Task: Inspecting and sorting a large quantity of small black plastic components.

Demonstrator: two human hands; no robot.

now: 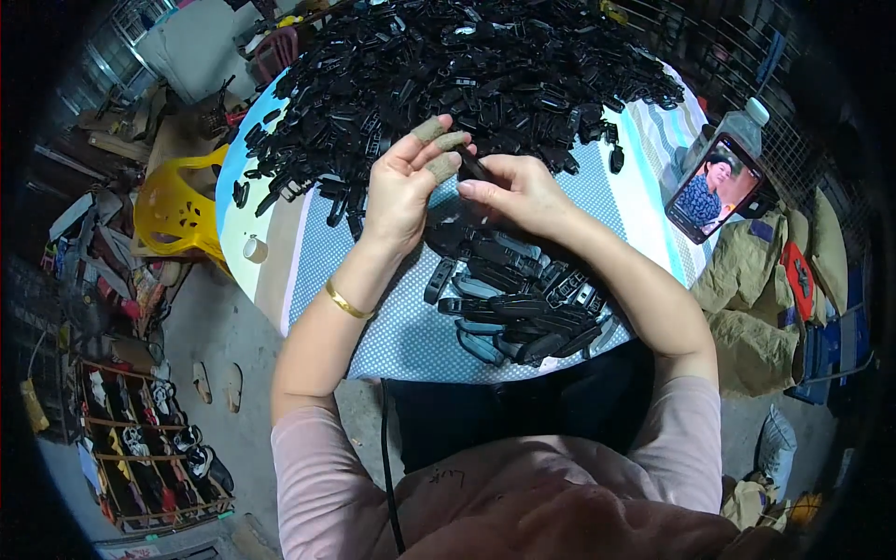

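My left hand [399,194] and my right hand [527,196] meet over the middle of the table, pinching a small black plastic piece [478,168] between them. Tan wraps cover several fingertips of the left hand, and a gold bangle [347,301] circles that wrist. Fingers hide much of the held piece, so its exact kind cannot be made out. Just below the hands lies a smaller pile of black and grey-blue plastic pieces [523,299], some buckle-like. Beyond them, a large heap of similar black pieces [448,75] spreads over the far half of the table.
The round table [392,350] has a patterned cloth. A phone [714,189] leans against a clear bottle [742,131] at the right. A small cup-like thing [255,249] stands left, near a yellow chair [177,207]. Brown sacks [756,345] sit right; a shoe rack [149,448] stands lower left.
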